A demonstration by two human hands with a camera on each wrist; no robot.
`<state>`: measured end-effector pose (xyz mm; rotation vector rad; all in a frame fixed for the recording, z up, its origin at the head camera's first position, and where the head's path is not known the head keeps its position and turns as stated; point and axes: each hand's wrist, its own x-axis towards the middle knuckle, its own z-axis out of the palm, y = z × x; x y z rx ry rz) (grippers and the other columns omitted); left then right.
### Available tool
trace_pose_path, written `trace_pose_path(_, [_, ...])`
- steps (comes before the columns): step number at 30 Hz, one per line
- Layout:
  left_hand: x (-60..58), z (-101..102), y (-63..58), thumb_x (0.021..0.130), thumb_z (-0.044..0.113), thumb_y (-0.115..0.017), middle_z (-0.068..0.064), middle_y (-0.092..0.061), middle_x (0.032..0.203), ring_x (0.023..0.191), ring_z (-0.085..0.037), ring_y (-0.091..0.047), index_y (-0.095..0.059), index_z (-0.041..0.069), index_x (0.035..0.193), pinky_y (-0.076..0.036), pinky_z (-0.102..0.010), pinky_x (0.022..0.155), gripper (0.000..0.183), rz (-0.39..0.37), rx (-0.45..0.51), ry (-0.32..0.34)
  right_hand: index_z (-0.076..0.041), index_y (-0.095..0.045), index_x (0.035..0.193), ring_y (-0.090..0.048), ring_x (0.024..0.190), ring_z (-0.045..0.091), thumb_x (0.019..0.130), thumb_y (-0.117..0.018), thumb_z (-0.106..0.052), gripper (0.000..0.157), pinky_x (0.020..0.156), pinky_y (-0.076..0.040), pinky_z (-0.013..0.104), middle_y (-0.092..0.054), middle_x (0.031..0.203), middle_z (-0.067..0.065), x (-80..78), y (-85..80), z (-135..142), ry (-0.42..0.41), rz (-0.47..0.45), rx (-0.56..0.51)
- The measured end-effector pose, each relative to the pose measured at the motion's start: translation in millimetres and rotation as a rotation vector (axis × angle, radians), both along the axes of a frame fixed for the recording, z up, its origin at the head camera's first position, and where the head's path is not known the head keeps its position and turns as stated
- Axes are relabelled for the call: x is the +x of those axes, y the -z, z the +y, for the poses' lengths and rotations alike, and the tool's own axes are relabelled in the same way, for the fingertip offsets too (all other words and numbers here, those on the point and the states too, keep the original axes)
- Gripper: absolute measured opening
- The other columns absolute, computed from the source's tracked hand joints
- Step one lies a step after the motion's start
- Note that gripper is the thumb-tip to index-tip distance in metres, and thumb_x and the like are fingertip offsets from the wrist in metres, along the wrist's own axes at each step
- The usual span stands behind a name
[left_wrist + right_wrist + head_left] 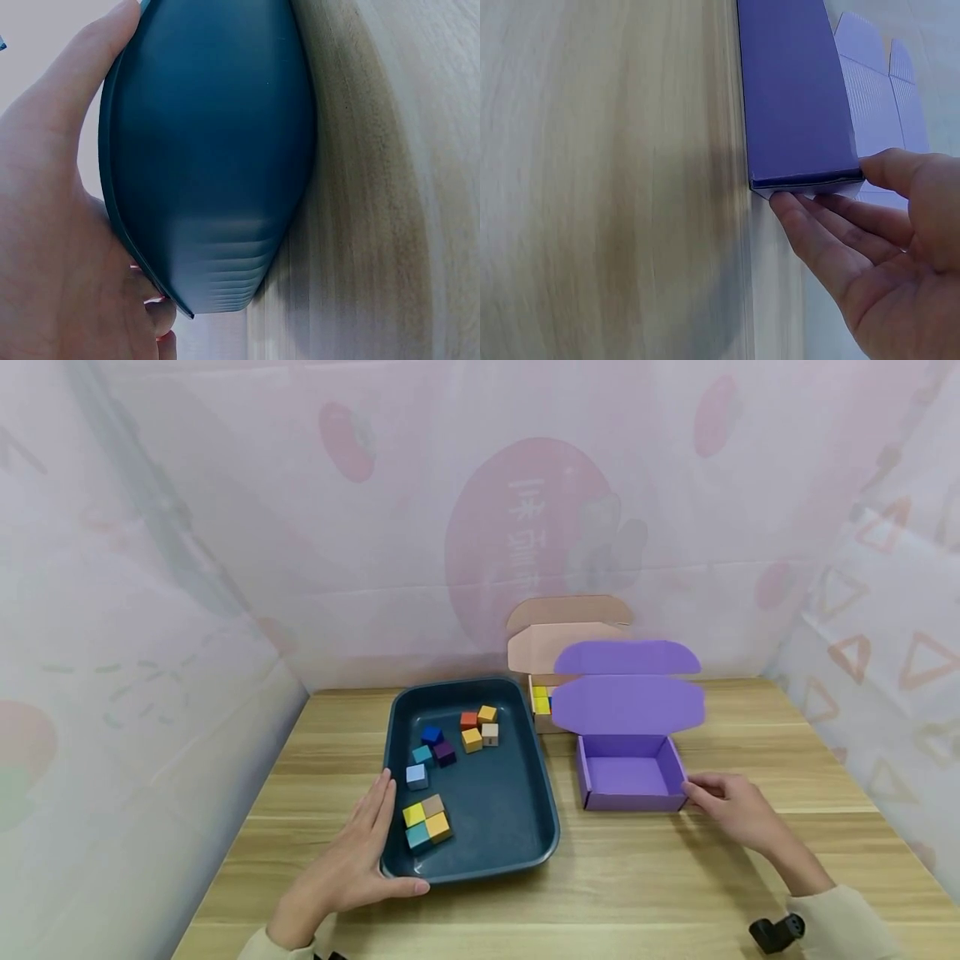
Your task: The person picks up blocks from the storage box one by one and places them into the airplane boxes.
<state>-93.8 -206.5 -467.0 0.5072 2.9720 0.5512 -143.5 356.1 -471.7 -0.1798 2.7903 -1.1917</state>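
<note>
Wooden table (615,885): left fingers (377,802) extended against tray (498,827), right fingers (720,783) pinching purple box (633,800).

Bright, soft light in the head view; wrist views hazier.
We note a faint shadow on the table (615,893) under the right hand (729,810), pale sheen on the tray (214,232) beside the left hand (60,217), near-white washout behind that grip, wood grain smeared in both wrist views.

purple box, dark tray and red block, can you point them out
Purple box (633,802): head view, outer front wall.
Dark tray (506,814): head view, bare floor.
Red block (468,719): head view, top face.
</note>
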Motion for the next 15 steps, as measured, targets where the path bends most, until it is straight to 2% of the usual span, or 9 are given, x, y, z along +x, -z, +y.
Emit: trace_pose_path(15, [-0.6, -0.1, 0.3, 0.070, 0.091, -0.069, -0.015, 0.000, 0.180, 0.165, -0.040, -0.015, -0.007, 0.006, 0.170, -0.024, -0.066, 0.128, 0.145, -0.008, -0.003, -0.002, 0.012, -0.063, 0.136, -0.079, 0.098, 0.023, 0.108, -0.062, -0.032, 0.052, 0.080, -0.062, 0.022, -0.078, 0.119, 0.021, -4.0, -2.1, -29.4, -0.065, -0.057, -0.075])
